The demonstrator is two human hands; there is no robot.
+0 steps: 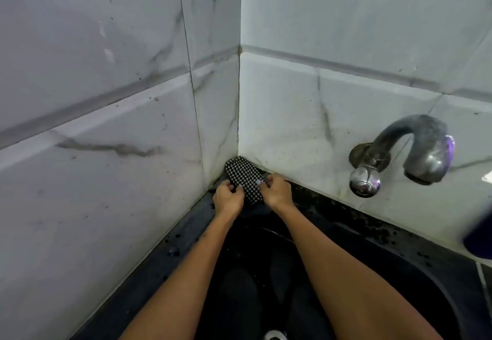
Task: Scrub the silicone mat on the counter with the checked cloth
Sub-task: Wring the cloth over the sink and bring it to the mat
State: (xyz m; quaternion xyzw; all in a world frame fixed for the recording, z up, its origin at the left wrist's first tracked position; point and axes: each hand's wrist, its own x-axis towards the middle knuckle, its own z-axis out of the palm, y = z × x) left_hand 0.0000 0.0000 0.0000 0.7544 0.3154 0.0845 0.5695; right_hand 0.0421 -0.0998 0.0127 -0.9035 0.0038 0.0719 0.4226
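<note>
Two bare forearms, no sleeves, watch or rings visible. Left hand [228,198] and right hand [277,190]: nails carry pale polish.

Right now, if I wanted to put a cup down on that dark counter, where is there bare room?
The dark counter is bare in the strip along the right wall below the tap, and in the narrow strip along the left wall. The corner is crowded: the left hand and right hand both grip the checked cloth there. The sink fills the middle.
</note>
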